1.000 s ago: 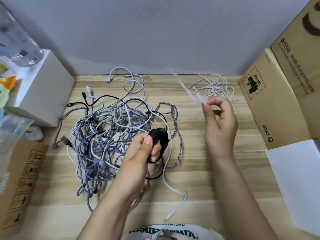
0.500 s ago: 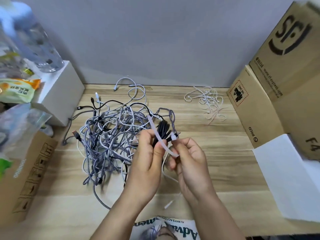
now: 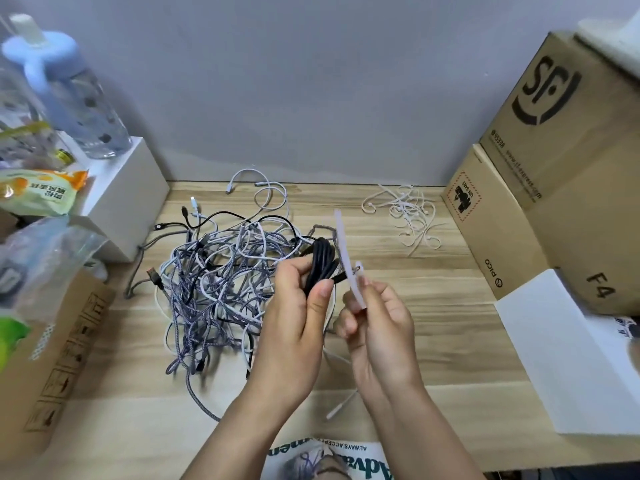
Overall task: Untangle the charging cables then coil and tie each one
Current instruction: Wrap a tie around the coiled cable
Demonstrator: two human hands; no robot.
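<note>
Matt wood-grain table (image 3: 433, 306); braided-fabric cable tangle (image 3: 214, 282); translucent plastic tie (image 3: 348, 268); cardboard boxes (image 3: 554, 161).
</note>
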